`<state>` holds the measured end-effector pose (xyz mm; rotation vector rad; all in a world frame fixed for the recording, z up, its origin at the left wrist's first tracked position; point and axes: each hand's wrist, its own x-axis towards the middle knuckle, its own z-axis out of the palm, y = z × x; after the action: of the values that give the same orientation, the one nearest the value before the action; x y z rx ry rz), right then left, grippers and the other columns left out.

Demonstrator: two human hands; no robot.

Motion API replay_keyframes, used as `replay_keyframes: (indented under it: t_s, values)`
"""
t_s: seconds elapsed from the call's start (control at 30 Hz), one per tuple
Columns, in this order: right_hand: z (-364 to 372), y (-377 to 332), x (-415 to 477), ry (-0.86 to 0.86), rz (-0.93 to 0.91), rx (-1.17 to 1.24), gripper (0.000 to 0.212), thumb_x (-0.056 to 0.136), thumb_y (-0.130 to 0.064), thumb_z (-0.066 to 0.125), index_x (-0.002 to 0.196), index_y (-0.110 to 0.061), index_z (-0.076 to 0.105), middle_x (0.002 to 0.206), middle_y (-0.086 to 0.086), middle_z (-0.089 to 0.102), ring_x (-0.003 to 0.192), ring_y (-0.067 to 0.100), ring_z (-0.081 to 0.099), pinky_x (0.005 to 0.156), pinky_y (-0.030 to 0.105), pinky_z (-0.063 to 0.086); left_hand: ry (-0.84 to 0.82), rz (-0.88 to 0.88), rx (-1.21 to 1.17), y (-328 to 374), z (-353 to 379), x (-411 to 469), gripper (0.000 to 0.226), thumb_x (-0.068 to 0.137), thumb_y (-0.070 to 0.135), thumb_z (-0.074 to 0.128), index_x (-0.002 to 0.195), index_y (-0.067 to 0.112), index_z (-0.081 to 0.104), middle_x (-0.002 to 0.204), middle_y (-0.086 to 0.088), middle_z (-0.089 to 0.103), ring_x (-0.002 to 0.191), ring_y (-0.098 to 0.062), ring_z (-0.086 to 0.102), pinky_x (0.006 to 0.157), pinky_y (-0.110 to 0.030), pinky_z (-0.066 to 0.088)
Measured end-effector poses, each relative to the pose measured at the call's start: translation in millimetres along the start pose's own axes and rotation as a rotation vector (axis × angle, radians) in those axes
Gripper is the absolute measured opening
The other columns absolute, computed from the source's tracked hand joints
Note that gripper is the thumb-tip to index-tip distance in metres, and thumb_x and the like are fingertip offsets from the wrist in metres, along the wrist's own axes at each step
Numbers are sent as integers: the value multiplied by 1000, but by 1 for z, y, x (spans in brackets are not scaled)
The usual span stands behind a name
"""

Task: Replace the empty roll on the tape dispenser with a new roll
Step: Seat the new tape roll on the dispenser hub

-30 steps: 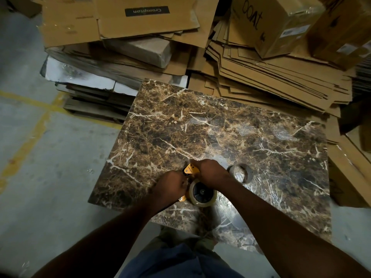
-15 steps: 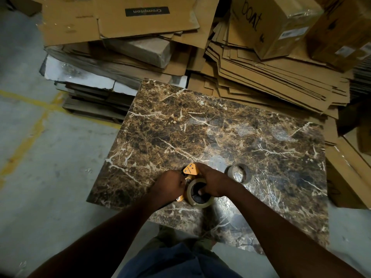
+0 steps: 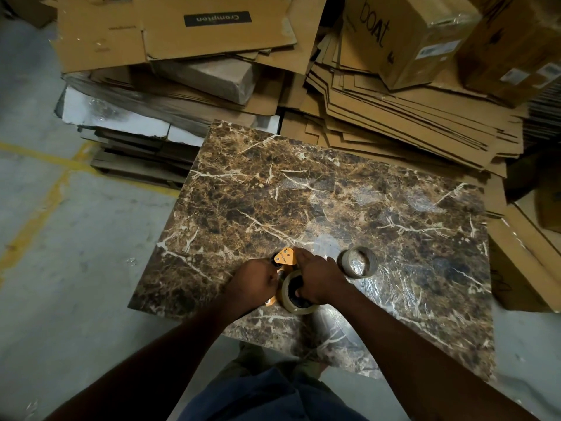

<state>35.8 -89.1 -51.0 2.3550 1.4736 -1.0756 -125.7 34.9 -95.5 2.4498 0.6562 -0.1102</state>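
Note:
An orange tape dispenser (image 3: 284, 257) lies near the front edge of a brown marbled table (image 3: 334, 208). My left hand (image 3: 252, 282) grips its handle, which the hand mostly hides. A pale new tape roll (image 3: 288, 302) sits on the dispenser's black hub. My right hand (image 3: 317, 276) lies over the roll's top, thumb by the hub and fingers reaching to the orange front plate. The empty cardboard core (image 3: 358, 262) lies flat on the table just right of my right hand, apart from it.
Stacks of flattened cardboard (image 3: 394, 117) and sealed boxes (image 3: 409, 34) crowd the far and right sides of the table. More boxes (image 3: 528, 262) stand at the right edge. Grey concrete floor (image 3: 76, 238) with a yellow line lies to the left.
My right hand has shifted from covering the dispenser's front onto the roll, fingers now stretched toward the orange plate. The left hand holds the handle as before; the empty core has not moved.

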Motion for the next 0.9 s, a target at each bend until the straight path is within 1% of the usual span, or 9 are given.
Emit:
replay_keyframes:
  t_s: [0.13, 0.23, 0.27, 0.33, 0.4, 0.5, 0.63, 0.73, 0.9]
  values:
    - [-4, -3, -2, -24, 9, -20, 111, 83, -43, 73, 163, -18, 0, 170, 5, 13, 147, 34, 33, 120, 60, 23, 61, -2, -14, -9, -11, 7, 34, 78, 34, 49, 69, 12, 74, 65, -4, 65, 59, -21, 60, 57, -36, 52]
    - [-3, -3, -3, -18, 13, -21, 110, 83, -41, 73, 163, -17, 1, 169, 6, 15, 146, 34, 35, 119, 59, 25, 55, -6, -4, -7, -17, 6, 29, 78, 30, 53, 67, 13, 73, 63, -2, 66, 62, -22, 62, 72, -39, 57]
    - [-3, -3, -3, -15, 17, -21, 110, 83, -41, 73, 163, -16, 1, 169, 6, 16, 145, 34, 36, 118, 59, 25, 68, -24, -20, -8, -18, 6, 27, 78, 29, 54, 67, 13, 73, 61, -1, 65, 61, -20, 61, 72, -38, 57]
    - [-1, -3, -3, -7, 20, -26, 109, 83, -40, 72, 163, -16, 1, 168, 7, 17, 143, 34, 39, 118, 59, 26, 104, -98, -114, -15, -30, 10, 23, 77, 29, 60, 68, 14, 75, 58, 3, 65, 55, -14, 60, 58, -31, 53]
    - [-2, -4, -3, -15, 20, -25, 110, 83, -41, 72, 163, -16, 1, 168, 6, 17, 143, 34, 39, 118, 59, 26, 84, -104, -127, -29, -48, 17, 19, 78, 29, 65, 76, 18, 81, 65, 4, 73, 56, -10, 65, 55, -25, 52]
    - [-5, -6, -2, -17, 23, -26, 111, 83, -42, 73, 163, -16, 0, 168, 6, 17, 143, 33, 39, 118, 57, 27, 1, 66, 88, -48, -66, 19, 27, 81, 35, 60, 80, 17, 80, 77, -1, 76, 71, -21, 69, 61, -28, 52]
    - [-4, -6, -4, -17, 26, -17, 111, 83, -41, 72, 163, -15, -1, 168, 6, 15, 143, 33, 39, 118, 56, 28, -35, 138, 243, -55, -68, 13, 21, 80, 33, 60, 84, 22, 77, 83, 5, 74, 89, -20, 64, 68, -30, 48]
    - [-4, -5, -4, -11, 26, -22, 111, 84, -40, 72, 163, -15, -1, 169, 6, 15, 143, 33, 39, 117, 56, 27, -35, 172, 306, -60, -68, 10, 17, 81, 30, 60, 84, 21, 74, 80, 6, 71, 87, -19, 63, 66, -32, 51]
    - [-2, -7, -2, -13, 33, -24, 112, 83, -41, 72, 163, -16, -3, 169, 6, 13, 144, 33, 37, 119, 57, 26, 18, 122, 311, -94, -92, 16, 17, 84, 28, 60, 86, 22, 75, 84, 7, 72, 84, -20, 64, 67, -31, 50]
